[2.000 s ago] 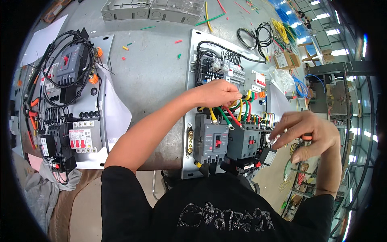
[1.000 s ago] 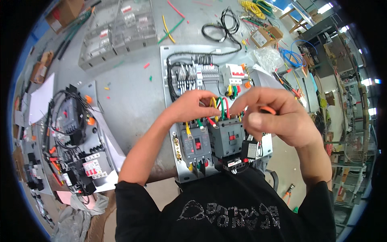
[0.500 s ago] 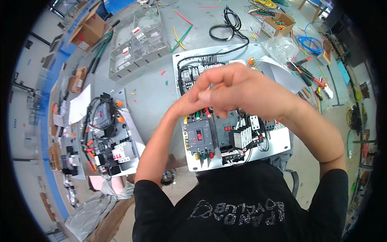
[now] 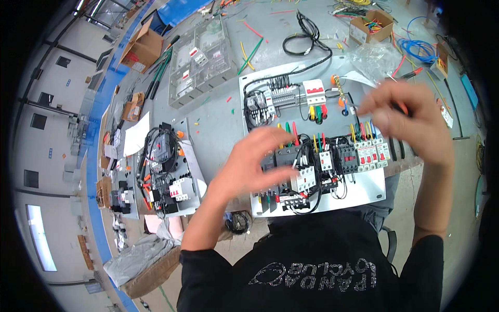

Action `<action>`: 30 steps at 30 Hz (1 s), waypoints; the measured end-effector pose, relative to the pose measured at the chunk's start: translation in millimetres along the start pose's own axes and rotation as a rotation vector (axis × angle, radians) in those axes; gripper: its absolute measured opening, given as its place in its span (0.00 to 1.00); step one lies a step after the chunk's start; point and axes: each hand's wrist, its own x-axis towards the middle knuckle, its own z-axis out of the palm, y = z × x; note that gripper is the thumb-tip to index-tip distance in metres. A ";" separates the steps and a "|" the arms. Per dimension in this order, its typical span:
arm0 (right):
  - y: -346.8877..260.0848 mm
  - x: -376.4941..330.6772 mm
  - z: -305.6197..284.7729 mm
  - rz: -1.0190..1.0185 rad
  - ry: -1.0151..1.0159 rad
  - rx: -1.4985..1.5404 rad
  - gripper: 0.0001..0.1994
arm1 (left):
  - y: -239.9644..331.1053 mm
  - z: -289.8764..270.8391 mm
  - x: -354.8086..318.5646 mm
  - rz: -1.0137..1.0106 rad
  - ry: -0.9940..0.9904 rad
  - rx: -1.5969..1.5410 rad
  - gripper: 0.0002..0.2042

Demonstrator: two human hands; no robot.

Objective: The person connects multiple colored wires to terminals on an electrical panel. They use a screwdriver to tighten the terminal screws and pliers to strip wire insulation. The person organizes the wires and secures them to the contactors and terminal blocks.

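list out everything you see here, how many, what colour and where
wired panel: 1, white plate with mostly dark parts, centre
breaker block: 1, white with red, upper part of that panel
second wired panel: 1, grey plate, left
workbench: 1, grey, beneath both panels
clear-covered box: at least 1, grey, upper left of centre
black cable coil: 1, black, top centre
blue coil: 1, blue, upper right
carton of wire pieces: 1, brown, upper right
paper sheet: 1, white, left
cloth: 1, grey, lower left
orange item: 1, orange, in the right hand, mostly hidden
left hand: 1, bare, over the central panel
right hand: 1, bare, right of centre
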 end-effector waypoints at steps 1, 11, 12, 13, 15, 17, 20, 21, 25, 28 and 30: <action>20.9 -22.2 -2.1 -0.043 0.014 -0.023 0.12 | 30.4 -0.2 1.8 0.041 -0.047 0.052 0.34; 107.5 -104.9 13.5 0.237 0.191 0.299 0.11 | 26.1 3.5 -4.8 -0.232 -0.142 0.196 0.29; 112.7 -107.9 14.0 0.231 0.215 0.329 0.11 | 16.9 4.0 -6.8 -0.276 -0.153 0.071 0.30; 118.0 -110.2 15.1 0.226 0.240 0.359 0.11 | 17.8 3.0 -5.8 -0.285 -0.165 0.072 0.30; 125.2 -116.8 15.0 0.239 0.268 0.380 0.10 | 16.6 6.8 -4.6 -0.295 -0.179 0.057 0.31; 126.3 -122.4 11.4 0.263 0.271 0.384 0.09 | 10.6 7.0 -2.7 -0.294 -0.182 0.053 0.31; 127.4 -127.4 11.2 0.207 0.299 0.395 0.09 | 17.1 6.5 -3.9 -0.324 -0.197 0.079 0.31; 126.5 -128.6 10.7 0.207 0.320 0.394 0.09 | 19.7 6.9 -4.7 -0.336 -0.205 0.090 0.31; 126.5 -130.5 11.9 0.196 0.390 0.404 0.09 | 24.1 8.9 -4.6 -0.336 -0.196 0.097 0.31; 125.9 -132.5 14.6 0.168 0.398 0.364 0.09 | 24.0 5.9 -3.6 -0.282 -0.217 0.137 0.31; 127.4 -134.4 14.6 0.155 0.387 0.337 0.09 | 28.5 6.0 -2.3 -0.235 -0.251 0.178 0.31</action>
